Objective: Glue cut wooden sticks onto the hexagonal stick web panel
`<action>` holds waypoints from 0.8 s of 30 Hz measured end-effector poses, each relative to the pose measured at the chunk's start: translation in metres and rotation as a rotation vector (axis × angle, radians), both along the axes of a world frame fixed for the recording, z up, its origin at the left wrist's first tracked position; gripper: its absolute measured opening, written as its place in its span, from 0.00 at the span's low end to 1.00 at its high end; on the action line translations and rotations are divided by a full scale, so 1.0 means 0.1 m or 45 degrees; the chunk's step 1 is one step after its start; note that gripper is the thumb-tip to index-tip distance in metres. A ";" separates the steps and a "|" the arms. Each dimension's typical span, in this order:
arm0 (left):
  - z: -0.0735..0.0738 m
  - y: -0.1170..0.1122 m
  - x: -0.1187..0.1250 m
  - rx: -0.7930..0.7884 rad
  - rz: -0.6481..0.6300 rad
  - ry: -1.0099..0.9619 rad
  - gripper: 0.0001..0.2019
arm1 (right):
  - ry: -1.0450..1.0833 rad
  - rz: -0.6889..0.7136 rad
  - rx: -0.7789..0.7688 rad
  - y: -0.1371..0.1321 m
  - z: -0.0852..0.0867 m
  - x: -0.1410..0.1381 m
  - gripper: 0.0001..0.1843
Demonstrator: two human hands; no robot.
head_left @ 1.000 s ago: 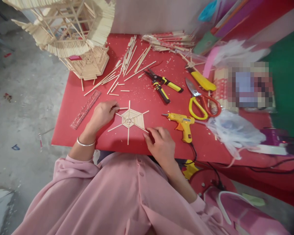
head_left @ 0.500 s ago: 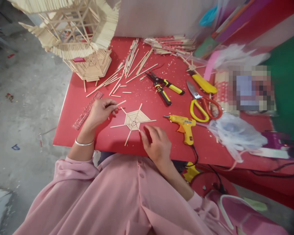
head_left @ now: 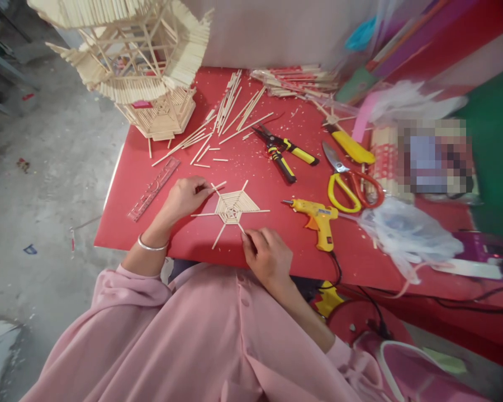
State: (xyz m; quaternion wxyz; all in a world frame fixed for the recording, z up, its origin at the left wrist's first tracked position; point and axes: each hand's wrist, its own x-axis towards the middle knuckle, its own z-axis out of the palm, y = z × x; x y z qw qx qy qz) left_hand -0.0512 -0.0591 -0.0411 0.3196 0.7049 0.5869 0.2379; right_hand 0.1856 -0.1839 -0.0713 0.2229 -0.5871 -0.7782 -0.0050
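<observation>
A web-shaped frame of thin wooden sticks (head_left: 238, 202) lies flat on the red table, its spokes sticking out around a hexagonal middle. My left hand (head_left: 188, 196) pinches a short wooden stick (head_left: 221, 185) by one end, over the upper-left spoke of the frame. At the lower right, my right hand (head_left: 269, 254) has its thumb and fingertips closed on the tip of a spoke. A clear ruler (head_left: 154, 188) lies left of my left hand. To the right of the frame rests a yellow glue gun (head_left: 318, 215).
A pagoda-like stick model (head_left: 163, 114) stands at the back left. Loose sticks (head_left: 230, 106) lie behind the frame. Pliers (head_left: 283, 151), scissors (head_left: 343, 176) and a plastic bag (head_left: 406, 229) are on the right. The glue gun's cord (head_left: 337, 268) hangs over the front edge.
My left hand has moved right with its stick, closer to the frame's upper-left spoke. My right hand's fingers have drawn together on the lower-right spoke tip.
</observation>
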 end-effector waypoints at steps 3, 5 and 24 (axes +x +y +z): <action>0.00 -0.01 0.03 -0.018 -0.022 0.002 0.11 | 0.000 0.016 0.004 -0.01 0.00 0.00 0.11; -0.01 -0.02 0.06 0.035 -0.061 -0.023 0.09 | 0.002 0.028 -0.007 -0.01 0.01 0.00 0.11; -0.24 0.11 0.27 0.316 -0.141 0.164 0.10 | -0.003 0.044 -0.073 0.24 -0.04 0.18 0.15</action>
